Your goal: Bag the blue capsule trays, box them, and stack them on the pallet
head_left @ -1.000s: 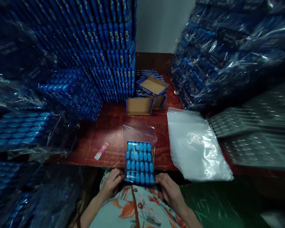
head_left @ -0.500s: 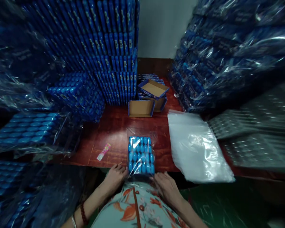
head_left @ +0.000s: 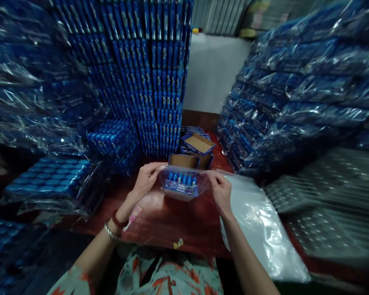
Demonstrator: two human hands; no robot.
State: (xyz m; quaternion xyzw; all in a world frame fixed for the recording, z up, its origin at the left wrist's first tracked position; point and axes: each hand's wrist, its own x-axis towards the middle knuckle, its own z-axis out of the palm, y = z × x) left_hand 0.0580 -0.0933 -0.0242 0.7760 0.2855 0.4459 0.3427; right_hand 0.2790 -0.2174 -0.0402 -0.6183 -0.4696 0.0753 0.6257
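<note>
A clear plastic bag (head_left: 203,180) is stretched between my two hands over the red table. Inside it sits a blue printed box (head_left: 181,188) with a row of blue bottle-like items showing above its front wall. My left hand (head_left: 149,176) pinches the bag's left upper corner, and my right hand (head_left: 219,188) pinches the right one. The box is tilted, its printed side facing me. A pink strip (head_left: 134,215) lies on the table below my left hand.
Open cardboard trays (head_left: 198,143) lie behind the bag. Tall stacks of blue packs (head_left: 141,82) rise at left and wrapped packs (head_left: 264,106) at right. Flat plastic bags (head_left: 258,217) and clear moulded trays (head_left: 322,229) lie at right.
Both hands have risen from the table's front edge and moved forward with the bagged box, which has tipped from lying flat to showing its printed side. The camera view has tilted up.
</note>
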